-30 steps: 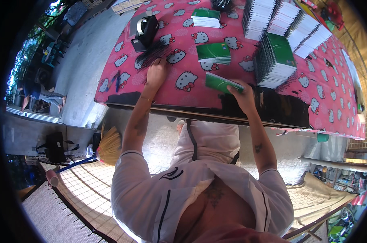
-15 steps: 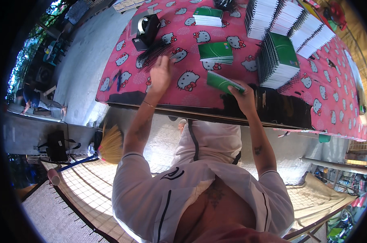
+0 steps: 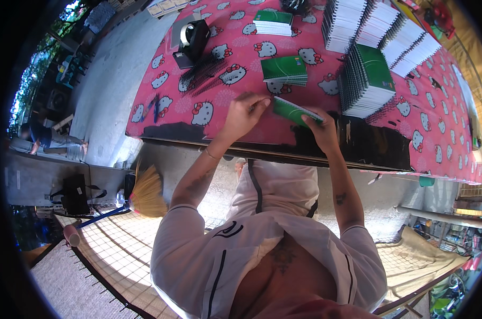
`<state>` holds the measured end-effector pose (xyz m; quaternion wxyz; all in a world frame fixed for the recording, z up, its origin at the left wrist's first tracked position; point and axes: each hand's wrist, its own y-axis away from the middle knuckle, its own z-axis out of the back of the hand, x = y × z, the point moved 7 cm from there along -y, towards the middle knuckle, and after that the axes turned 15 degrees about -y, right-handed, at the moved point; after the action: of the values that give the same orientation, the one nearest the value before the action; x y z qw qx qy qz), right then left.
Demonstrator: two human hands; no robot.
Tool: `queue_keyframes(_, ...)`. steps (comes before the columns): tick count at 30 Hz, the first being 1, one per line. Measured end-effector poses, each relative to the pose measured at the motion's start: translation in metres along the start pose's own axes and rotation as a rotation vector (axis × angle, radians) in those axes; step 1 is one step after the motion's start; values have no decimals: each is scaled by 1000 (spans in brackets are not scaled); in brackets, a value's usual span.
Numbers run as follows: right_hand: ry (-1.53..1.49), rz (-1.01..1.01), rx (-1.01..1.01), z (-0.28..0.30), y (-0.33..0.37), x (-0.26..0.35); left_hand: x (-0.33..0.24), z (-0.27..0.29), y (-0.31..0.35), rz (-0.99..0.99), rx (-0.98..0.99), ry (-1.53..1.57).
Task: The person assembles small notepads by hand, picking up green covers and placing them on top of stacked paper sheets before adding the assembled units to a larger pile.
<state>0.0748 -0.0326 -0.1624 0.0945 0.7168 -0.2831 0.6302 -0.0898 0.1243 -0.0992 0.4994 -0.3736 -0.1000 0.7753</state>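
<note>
My right hand (image 3: 322, 128) grips a small green notebook (image 3: 290, 110) by its right end, above the table's near edge. The notebook is tilted, with its white page edges facing away from me. Just left of it, my left hand (image 3: 246, 112) is closed in a pinch, its fingertips close to the notebook's left end. Whatever is between those fingers is too small to make out. Beyond the left hand lies a loose pile of black spiral binding coils (image 3: 206, 72). Past the held notebook rests a short stack of green-covered notebooks (image 3: 284, 69).
A black tape dispenser (image 3: 192, 43) stands beyond the coils. Another small notebook stack (image 3: 273, 22) lies farther back. On the right rise a tall stack of spiral-bound green notebooks (image 3: 366, 80) and several white-paged stacks (image 3: 382, 26). Pens (image 3: 156, 108) lie near the pink tablecloth's (image 3: 172, 119) left edge.
My left hand has moved from the coil pile rightward and nearer to me, up to the held notebook. My right hand stays almost in place, still gripping the notebook.
</note>
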Motion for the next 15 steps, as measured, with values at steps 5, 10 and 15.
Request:
queue_keyframes(5, 0, -18, 32, 0, 1, 1, 1, 3, -14, 76, 209, 76)
queue_keyframes(10, -11, -3, 31, 0, -1, -1, 3, 2, -13, -58, 177, -24)
queue_keyframes(15, 3, -7, 34, 0, 0, 3, 7, -2, -12, 12, 191, 0)
